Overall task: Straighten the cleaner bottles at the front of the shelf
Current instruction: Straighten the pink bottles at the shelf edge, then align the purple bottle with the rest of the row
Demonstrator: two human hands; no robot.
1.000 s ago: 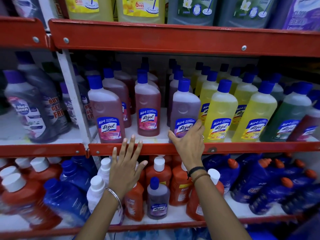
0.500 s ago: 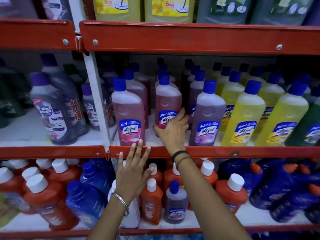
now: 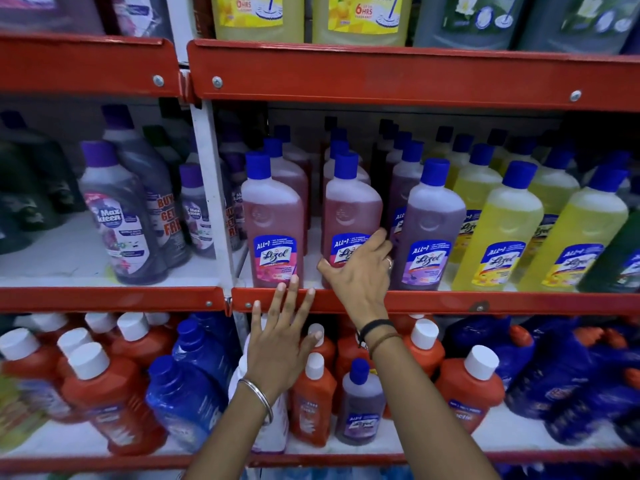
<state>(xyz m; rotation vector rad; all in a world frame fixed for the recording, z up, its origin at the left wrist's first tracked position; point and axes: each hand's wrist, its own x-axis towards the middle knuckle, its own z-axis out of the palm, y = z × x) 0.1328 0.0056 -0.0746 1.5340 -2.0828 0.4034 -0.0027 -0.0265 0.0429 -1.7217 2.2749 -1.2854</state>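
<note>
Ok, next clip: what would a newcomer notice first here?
Probably the right hand spread over the second pink bottle at the front of the middle shelf. Next, the left hand, fingers splayed, fingertips over the red shelf edge. To the right stands a row of yellow bottles.

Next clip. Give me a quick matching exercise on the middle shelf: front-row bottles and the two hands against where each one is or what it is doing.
Column 1
1. left pink bottle
2. purple bottle
3. right hand
4. left hand

Column 2
A. fingers spread over the red shelf edge, holding nothing
B. beside the white upright post
C. wrapped around the second pink bottle
D. directly left of the yellow bottles

Pairs: 1-B, 2-D, 3-C, 4-A
</note>
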